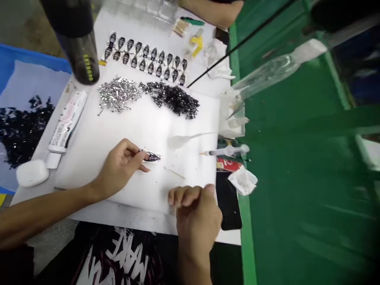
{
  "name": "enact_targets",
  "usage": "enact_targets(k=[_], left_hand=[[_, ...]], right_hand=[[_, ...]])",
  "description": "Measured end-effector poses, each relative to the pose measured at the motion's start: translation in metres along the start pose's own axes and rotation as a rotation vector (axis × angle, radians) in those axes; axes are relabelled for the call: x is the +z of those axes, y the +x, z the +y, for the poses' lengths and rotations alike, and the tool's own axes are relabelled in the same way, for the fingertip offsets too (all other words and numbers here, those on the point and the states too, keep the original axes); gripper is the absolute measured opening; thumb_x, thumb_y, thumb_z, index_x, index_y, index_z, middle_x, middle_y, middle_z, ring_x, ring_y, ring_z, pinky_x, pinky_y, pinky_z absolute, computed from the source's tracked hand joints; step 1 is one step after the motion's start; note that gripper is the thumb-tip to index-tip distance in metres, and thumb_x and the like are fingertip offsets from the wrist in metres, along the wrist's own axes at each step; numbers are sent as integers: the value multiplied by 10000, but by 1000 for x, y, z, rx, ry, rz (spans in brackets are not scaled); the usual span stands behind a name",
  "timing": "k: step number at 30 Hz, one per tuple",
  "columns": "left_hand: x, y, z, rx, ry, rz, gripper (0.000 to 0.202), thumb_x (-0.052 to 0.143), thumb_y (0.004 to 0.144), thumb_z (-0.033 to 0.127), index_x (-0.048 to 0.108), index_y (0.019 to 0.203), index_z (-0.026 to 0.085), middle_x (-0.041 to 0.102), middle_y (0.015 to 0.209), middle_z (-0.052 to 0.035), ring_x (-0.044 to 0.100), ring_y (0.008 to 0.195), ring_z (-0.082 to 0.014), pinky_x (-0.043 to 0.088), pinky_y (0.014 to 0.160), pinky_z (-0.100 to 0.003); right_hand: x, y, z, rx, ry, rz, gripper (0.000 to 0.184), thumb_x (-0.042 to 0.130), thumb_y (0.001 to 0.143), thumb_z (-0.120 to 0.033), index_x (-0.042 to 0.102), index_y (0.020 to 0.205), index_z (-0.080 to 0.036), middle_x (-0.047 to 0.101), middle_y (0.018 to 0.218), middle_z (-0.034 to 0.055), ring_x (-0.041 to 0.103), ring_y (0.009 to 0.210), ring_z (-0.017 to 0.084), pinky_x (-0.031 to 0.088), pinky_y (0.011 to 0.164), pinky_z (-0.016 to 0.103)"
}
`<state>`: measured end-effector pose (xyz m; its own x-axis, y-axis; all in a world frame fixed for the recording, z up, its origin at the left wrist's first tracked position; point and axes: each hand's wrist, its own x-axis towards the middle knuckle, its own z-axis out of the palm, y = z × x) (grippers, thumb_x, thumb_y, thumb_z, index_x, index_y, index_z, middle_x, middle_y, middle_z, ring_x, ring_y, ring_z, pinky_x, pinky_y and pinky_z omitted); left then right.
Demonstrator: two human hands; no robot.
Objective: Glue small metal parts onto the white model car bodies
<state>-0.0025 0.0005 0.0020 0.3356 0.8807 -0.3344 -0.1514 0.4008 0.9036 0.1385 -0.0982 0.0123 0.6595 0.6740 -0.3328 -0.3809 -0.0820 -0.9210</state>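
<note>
My left hand (pixel 120 168) pinches the near end of a small black pointed-oval piece (pixel 152 157) with a white edge, low over the white work sheet. My right hand (pixel 197 217) is raised at the sheet's front right, fingers curled and slightly blurred; whatever they may hold is hidden. Between the hands lies a thin needle-like stick (pixel 175 173). Beyond it rests a translucent squeeze dropper (pixel 179 141) with a long thin tip. Farther back are a heap of small silvery parts (pixel 118 94) and a heap of small black parts (pixel 175 99).
Two rows of black oval pieces (pixel 142 65) stand at the back. Left are a dark bottle (pixel 86 59), a white tube (pixel 67 120), a white case (pixel 32 173) and a blue tray (pixel 29 51). Right are a syringe (pixel 227 151), phone (pixel 228 206) and crumpled tissue (pixel 243 181). Another person's arm (pixel 215 12) rests behind.
</note>
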Motion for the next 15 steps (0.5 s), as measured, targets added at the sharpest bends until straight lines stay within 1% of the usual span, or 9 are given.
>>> enact_targets(k=[2,3,5,7,9,12,13,14,15], left_hand=[[0,0,1,3,13,4,167,691,906,235,566,837,147,741,854,-19,748,708,-133,649,669,-256],[0,0,1,3,18,8,170,694,907,243,570,841,147,744,859,-23,754,743,-143,649,672,-255],[1,-1,1,1,21,16,175,699,908,255,575,848,147,748,865,-29,763,817,-166,650,678,-252],[1,-1,1,-4,15,20,181,702,907,264,576,849,148,751,866,-31,764,864,-181,652,688,-254],[1,0,2,-11,7,19,185,705,904,264,573,844,148,753,865,-30,764,881,-187,657,700,-263],[1,0,2,-10,3,19,188,712,897,266,575,844,148,755,865,-29,760,864,-184,665,712,-284],[1,1,2,-6,3,19,187,715,894,266,578,849,148,755,868,-29,758,859,-181,667,716,-290],[1,1,2,0,3,21,185,716,893,267,581,852,148,754,869,-29,755,857,-180,668,718,-294],[1,0,1,2,2,22,182,715,894,266,582,853,148,753,869,-29,754,859,-179,668,720,-296]], right_hand=[[-3,4,3,28,-16,-86,566,609,908,-618,585,528,-198,542,487,7,584,503,150,547,563,312],[-6,6,4,44,-15,-118,577,582,914,-642,618,549,-196,588,519,26,619,543,165,562,603,328],[-12,9,5,79,15,-167,576,550,911,-678,709,646,-193,687,628,64,667,604,188,564,606,329],[-17,13,5,102,62,-194,589,516,902,-720,785,854,-198,764,813,97,710,688,205,561,585,315],[-21,16,6,112,94,-210,646,461,904,-751,784,1034,-207,779,980,117,736,774,220,575,593,319],[-25,18,7,107,68,-223,717,327,944,-752,754,1125,-206,763,1089,136,746,861,242,598,638,356],[-26,16,8,84,42,-225,735,263,964,-737,738,1156,-211,756,1115,139,746,884,249,601,650,370],[-29,14,8,23,-2,-217,747,192,985,-710,711,1206,-220,741,1161,140,742,929,257,605,676,387],[-33,10,8,-81,-105,-219,750,125,1004,-670,666,1278,-228,712,1230,144,728,1004,262,608,721,405]])
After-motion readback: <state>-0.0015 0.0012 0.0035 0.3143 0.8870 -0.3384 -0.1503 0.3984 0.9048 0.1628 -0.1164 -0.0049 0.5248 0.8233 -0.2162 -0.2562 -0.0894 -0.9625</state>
